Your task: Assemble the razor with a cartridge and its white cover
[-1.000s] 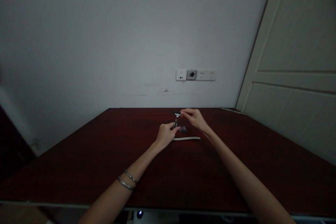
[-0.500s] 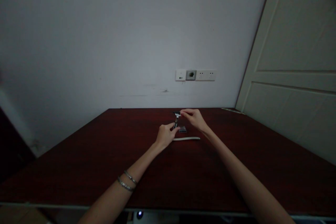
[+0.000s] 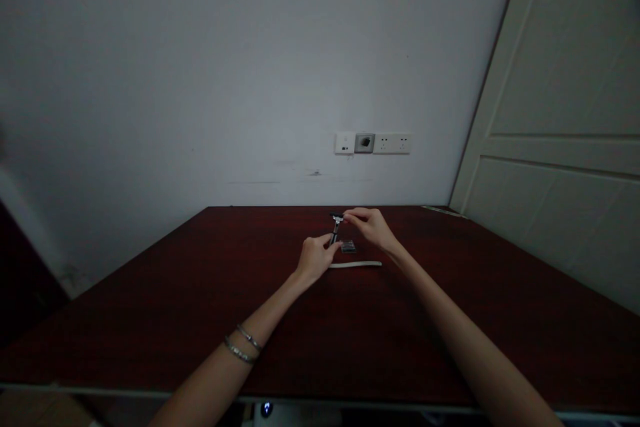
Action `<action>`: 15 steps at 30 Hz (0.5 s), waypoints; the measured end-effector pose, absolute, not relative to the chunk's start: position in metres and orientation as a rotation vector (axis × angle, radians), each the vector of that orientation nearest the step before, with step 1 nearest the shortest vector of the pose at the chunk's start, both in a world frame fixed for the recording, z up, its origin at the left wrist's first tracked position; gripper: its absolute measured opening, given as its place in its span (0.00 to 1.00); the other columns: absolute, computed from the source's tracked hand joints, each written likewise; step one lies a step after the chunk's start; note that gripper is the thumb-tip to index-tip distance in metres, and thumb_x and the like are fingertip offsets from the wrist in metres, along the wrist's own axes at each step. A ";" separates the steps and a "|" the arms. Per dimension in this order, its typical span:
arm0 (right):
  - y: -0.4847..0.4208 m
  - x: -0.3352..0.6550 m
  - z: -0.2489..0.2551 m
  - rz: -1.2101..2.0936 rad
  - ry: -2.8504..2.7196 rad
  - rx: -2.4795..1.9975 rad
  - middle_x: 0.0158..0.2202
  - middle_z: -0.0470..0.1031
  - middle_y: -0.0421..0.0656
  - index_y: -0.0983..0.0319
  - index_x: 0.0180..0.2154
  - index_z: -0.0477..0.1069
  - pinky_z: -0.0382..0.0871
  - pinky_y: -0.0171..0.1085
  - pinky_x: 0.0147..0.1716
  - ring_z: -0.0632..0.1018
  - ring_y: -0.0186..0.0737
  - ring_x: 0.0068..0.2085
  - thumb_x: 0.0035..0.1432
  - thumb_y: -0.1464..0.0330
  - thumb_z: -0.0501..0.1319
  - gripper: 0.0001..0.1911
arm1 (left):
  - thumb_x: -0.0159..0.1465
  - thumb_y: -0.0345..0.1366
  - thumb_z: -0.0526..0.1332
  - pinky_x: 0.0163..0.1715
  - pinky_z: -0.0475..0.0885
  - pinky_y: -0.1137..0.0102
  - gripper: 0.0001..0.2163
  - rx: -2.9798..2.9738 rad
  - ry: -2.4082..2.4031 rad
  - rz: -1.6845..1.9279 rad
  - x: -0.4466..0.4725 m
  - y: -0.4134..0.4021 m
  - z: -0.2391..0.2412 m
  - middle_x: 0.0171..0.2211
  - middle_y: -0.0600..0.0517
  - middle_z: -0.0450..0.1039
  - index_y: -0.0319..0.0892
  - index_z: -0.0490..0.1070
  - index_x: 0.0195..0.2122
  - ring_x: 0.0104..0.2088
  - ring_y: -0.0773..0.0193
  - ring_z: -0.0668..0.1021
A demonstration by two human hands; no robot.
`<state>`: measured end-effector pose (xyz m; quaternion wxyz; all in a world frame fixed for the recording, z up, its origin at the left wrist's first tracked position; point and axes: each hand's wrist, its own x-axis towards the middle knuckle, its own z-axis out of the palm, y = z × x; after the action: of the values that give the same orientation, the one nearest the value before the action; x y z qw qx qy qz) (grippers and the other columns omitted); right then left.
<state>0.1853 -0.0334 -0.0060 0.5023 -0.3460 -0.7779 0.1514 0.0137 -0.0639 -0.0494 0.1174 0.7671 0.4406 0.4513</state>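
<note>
Over the far middle of a dark red table (image 3: 150, 320), my left hand (image 3: 314, 257) is closed around the handle of a small razor (image 3: 335, 227), which stands nearly upright. My right hand (image 3: 371, 227) pinches the razor's dark head at the top, fingers pressed together. Just below the razor lies a small clear case (image 3: 348, 247) on the table. A thin white strip (image 3: 356, 264) lies flat in front of it, between my two wrists. Two bracelets (image 3: 242, 343) sit on my left forearm.
A white wall stands behind the table with a row of sockets (image 3: 373, 143). A pale door (image 3: 565, 147) fills the right side. The table's near edge runs along the bottom of the view.
</note>
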 end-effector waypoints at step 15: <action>-0.036 0.186 -0.005 0.330 -1.884 -0.846 0.27 0.76 0.44 0.64 0.27 0.75 0.65 0.35 0.32 0.74 0.39 0.30 0.55 0.61 0.56 0.15 | 0.58 0.39 0.58 0.27 0.62 0.75 0.12 2.259 1.272 1.327 0.013 -0.063 -0.050 0.27 0.50 0.76 0.38 0.77 0.34 0.25 0.64 0.73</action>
<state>0.1861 -0.0356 -0.0053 0.5011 -0.3501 -0.7796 0.1365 0.0127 -0.0626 -0.0499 0.1143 0.7706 0.4340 0.4525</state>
